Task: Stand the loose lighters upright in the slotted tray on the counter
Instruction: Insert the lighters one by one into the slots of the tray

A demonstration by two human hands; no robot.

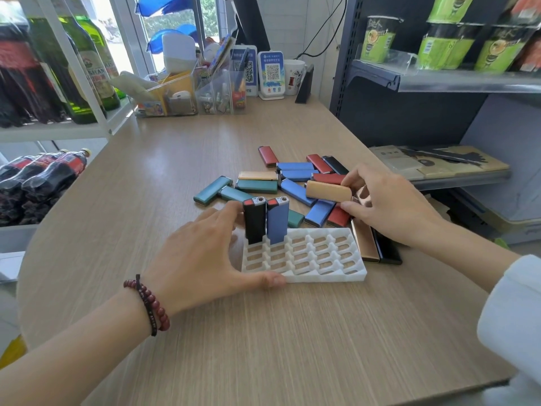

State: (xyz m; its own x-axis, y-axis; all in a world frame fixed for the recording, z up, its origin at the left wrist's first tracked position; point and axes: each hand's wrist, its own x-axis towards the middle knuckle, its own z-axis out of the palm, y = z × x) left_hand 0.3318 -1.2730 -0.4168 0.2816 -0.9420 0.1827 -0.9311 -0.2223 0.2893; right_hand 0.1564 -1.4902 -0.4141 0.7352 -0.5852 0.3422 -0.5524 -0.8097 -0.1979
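Two stand in the far-left slots of the tray [322, 277] on the desk [263, 332]: a black lighter [254, 222] and a blue lighter [277, 222]. The left hand [199, 259], fingers spread, steadies the tray; the right hand [389, 206] pinches a tan lighter [328, 191] above the pile [295, 189]. Lowered tilted, it may topple them.

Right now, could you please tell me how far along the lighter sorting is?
Done: a black lighter and a blue lighter stand upright in the far-left slots of the white slotted tray. In hand: the right hand pinches a tan lighter above the pile of loose coloured lighters, while the left hand rests against the tray's left side. Left: the other slots are empty, and the pile lies flat.
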